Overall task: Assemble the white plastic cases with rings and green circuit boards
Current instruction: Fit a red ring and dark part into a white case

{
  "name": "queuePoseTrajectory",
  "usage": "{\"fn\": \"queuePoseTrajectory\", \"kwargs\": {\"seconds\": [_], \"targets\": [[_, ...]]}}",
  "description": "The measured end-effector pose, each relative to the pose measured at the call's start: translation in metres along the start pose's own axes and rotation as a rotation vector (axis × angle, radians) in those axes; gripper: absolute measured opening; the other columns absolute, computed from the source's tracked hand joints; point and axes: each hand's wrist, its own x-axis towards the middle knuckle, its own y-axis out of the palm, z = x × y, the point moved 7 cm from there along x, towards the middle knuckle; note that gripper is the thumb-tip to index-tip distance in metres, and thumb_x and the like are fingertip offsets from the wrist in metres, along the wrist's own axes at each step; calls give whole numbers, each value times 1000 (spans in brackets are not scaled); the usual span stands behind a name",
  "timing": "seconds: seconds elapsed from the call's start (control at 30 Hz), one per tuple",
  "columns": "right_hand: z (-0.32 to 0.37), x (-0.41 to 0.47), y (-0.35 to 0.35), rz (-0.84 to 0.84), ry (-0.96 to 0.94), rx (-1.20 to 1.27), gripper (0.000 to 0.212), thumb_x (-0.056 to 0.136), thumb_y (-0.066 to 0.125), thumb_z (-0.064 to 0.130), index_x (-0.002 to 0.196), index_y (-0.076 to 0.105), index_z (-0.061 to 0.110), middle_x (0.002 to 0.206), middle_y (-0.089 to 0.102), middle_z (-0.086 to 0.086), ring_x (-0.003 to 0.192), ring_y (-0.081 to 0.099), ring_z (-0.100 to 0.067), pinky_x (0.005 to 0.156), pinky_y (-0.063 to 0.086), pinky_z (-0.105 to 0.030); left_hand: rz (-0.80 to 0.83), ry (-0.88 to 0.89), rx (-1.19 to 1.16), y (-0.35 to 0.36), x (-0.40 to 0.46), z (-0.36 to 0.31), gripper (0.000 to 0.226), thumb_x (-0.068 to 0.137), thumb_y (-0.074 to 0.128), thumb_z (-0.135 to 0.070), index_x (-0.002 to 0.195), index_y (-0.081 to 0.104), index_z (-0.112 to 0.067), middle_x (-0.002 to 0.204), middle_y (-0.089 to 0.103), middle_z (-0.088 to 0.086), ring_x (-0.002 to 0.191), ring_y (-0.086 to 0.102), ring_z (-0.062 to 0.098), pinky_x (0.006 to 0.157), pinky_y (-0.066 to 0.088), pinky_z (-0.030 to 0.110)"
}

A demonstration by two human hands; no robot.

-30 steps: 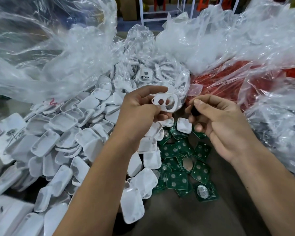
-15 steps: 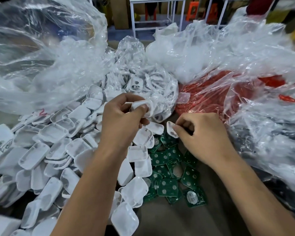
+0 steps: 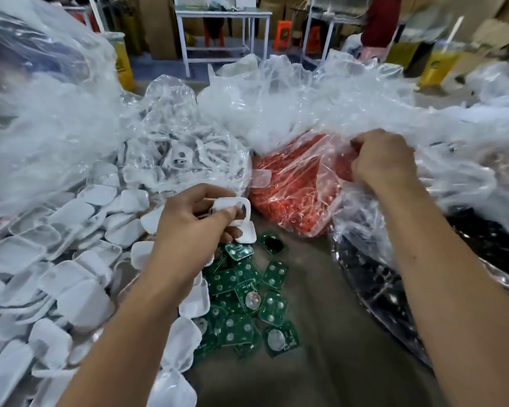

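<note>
My left hand point(image 3: 191, 218) grips a white plastic case point(image 3: 232, 208) between thumb and fingers, above a heap of green circuit boards point(image 3: 247, 301). My right hand point(image 3: 382, 160) is up at the clear bag of red rings point(image 3: 294, 183), its curled fingers closed on the bag's plastic; the fingertips are hidden in the folds. A big pile of white case halves point(image 3: 71, 259) lies to the left. Another clear bag of white frame parts point(image 3: 182, 154) sits behind my left hand.
Crumpled clear plastic bags point(image 3: 321, 98) crowd the back and both sides. A bag of dark parts point(image 3: 373, 277) lies at the right, under my right forearm. Bare brown table point(image 3: 321, 362) shows between my arms. White tables point(image 3: 221, 16) and orange stools stand in the far room.
My right hand has left the circuit boards and risen to the right, onto the bag of red rings. My left hand still holds the white case, a little lower. The camera has tilted up.
</note>
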Motion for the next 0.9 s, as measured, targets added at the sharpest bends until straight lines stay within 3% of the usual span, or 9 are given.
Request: {"fn": "queuePoseTrajectory", "kwargs": {"seconds": [0.07,0.23,0.3,0.43,0.53,0.77,0.9], "targets": [[12,0,7,-33,-76,15,27,95,67,19,121,74,14,117,73,-19,109,68,-41,93,56,-43,37,-9,5,8,-1,2,19,94,70,-3,95,75,-21,87,79,1,64,73,19,59,53,25],[26,-8,4,-181,-125,166,17,88,82,19,97,78,5,95,76,-21,90,73,-38,72,47,-31,49,-40,-20,13,-1,7,24,92,69,1,92,76,-23,89,79,1,64,74,18,60,53,21],[25,-12,-4,-219,-120,222,15,86,84,15,97,80,5,96,77,-21,90,74,-36,74,49,-29,47,-37,-35,11,0,5,24,92,69,3,95,76,-20,89,79,3,65,74,18,60,53,21],[19,-16,-19,-238,-109,292,17,90,77,9,107,81,10,106,78,-17,100,74,-32,97,56,-34,35,-35,-58,5,1,4,28,91,67,8,98,76,-18,90,79,7,66,73,19,61,54,21],[18,-19,-30,-270,-154,321,18,92,70,7,103,83,15,103,79,-14,98,74,-30,98,57,-34,31,-63,-122,4,2,5,29,90,66,11,99,75,-15,93,78,9,67,73,19,61,54,22],[14,-23,-20,-180,-112,333,18,91,73,6,107,80,8,102,77,-20,100,73,-35,98,59,-42,70,-44,13,-4,4,6,43,70,93,-7,107,73,-17,99,78,2,93,74,19,84,62,35],[14,-28,-29,-237,-142,354,18,88,75,10,104,82,10,97,78,-17,93,75,-33,96,60,-43,22,-75,24,-11,7,7,32,85,82,-38,100,74,-11,79,74,3,62,62,12,62,51,25]]}}
